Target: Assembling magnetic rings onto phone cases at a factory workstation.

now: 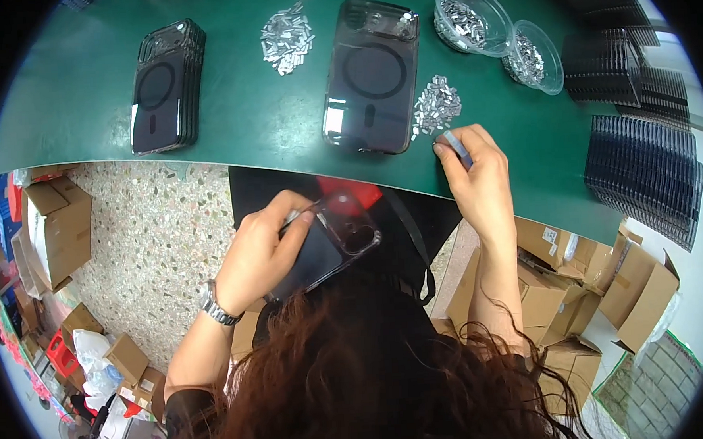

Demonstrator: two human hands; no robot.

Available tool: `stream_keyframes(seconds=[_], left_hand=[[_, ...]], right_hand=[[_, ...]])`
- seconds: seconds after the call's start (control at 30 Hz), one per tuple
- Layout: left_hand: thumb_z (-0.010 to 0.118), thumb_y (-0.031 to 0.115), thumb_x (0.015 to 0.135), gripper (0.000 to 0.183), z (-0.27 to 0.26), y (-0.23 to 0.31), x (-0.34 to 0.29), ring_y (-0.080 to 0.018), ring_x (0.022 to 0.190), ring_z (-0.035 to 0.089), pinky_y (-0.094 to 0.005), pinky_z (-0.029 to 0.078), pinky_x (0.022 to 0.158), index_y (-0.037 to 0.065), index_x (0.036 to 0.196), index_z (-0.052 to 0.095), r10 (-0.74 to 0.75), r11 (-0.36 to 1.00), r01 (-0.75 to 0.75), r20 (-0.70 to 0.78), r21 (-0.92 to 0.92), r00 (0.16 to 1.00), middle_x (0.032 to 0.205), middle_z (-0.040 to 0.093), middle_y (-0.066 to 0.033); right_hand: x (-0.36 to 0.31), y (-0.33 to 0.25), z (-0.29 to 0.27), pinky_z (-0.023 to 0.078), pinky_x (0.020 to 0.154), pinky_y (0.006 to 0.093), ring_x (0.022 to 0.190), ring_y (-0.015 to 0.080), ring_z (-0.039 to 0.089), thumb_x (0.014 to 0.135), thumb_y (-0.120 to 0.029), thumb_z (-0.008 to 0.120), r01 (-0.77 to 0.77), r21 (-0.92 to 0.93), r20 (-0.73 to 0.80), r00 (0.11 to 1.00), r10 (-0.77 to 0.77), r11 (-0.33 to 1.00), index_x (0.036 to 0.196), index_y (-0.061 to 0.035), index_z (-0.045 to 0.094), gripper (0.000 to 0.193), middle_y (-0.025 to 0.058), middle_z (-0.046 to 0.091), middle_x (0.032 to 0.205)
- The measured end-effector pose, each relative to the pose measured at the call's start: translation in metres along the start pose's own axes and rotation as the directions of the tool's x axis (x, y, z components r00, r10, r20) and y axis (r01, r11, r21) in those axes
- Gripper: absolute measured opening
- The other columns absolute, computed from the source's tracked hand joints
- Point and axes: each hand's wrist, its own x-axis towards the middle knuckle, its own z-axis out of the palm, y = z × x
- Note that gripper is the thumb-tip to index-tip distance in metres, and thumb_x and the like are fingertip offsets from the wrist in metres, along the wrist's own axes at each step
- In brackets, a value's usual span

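My left hand (266, 233) grips a dark see-through phone case (315, 257), tilted in front of my body below the table's edge. The case's clear camera end points up and to the right. Between the fingers and thumb of my right hand (483, 173) is a small grey-blue stick (457, 147). This hand is over the table's front edge, just below a pile of small silvery metal pieces (438, 104). To its left lies a stack of dark phone cases with a ring mark (370, 111).
A second case stack (155, 114) stands at the left of the green table (75, 99), with another silvery pile (286, 42) between. Two clear tubs, one larger (502, 22) and one smaller (553, 64), hold similar pieces. More stacked cases (643, 164) line the right. Cardboard boxes (70, 226) stand below.
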Motion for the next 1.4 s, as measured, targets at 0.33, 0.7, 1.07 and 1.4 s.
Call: stream_keyframes(seconds=[0.33,0.7,1.07,1.4], left_hand=[[0.061,0.012,0.099,0.018,0.016,0.011,0.015,-0.0403,0.094,0.068,-0.0454,0.054,0.083,0.001,0.107,0.072,0.214,0.962,-0.231,0.121,0.148,0.969,0.100,0.072,-0.0191],[0.063,0.018,0.097,0.017,0.028,0.022,0.011,-0.0411,0.087,0.068,-0.0493,0.053,0.075,0.002,0.100,0.070,0.139,0.944,-0.196,0.220,0.267,0.966,0.096,0.071,-0.0178],[0.067,0.024,0.095,0.018,0.039,-0.004,0.016,-0.0349,0.079,0.068,-0.0462,0.054,0.065,0.007,0.099,0.067,0.221,0.878,-0.296,0.228,0.377,0.948,0.086,0.068,-0.0117],[0.067,0.024,0.096,0.017,0.046,-0.014,0.015,-0.0284,0.076,0.070,-0.0421,0.056,0.065,0.008,0.092,0.062,0.350,0.777,-0.399,0.192,0.486,0.917,0.083,0.068,-0.0080]], right_hand=[[-0.041,-0.028,0.009,0.057,0.076,0.0398,0.092,0.0316,0.069,0.080,0.000,0.070,0.378,0.253,0.134,0.898,-0.419,0.891,0.096,-0.0052,0.068,0.017,0.0105,0.067,0.102],[-0.069,-0.023,0.040,0.054,0.066,0.0459,0.084,0.0338,0.067,0.086,-0.001,0.065,0.343,0.131,0.227,0.903,-0.365,0.930,0.097,-0.0027,0.060,0.013,0.0113,0.063,0.092],[-0.072,-0.022,0.036,0.055,0.076,0.0492,0.093,0.0384,0.067,0.096,-0.010,0.061,0.199,0.208,0.397,0.878,-0.268,0.958,0.116,0.0006,0.063,0.023,0.0156,0.065,0.103],[-0.073,-0.028,0.053,0.055,0.072,0.0414,0.088,0.0304,0.065,0.093,-0.007,0.065,0.382,-0.099,0.425,0.851,-0.308,0.919,0.110,0.0020,0.068,0.020,0.0102,0.064,0.093]])
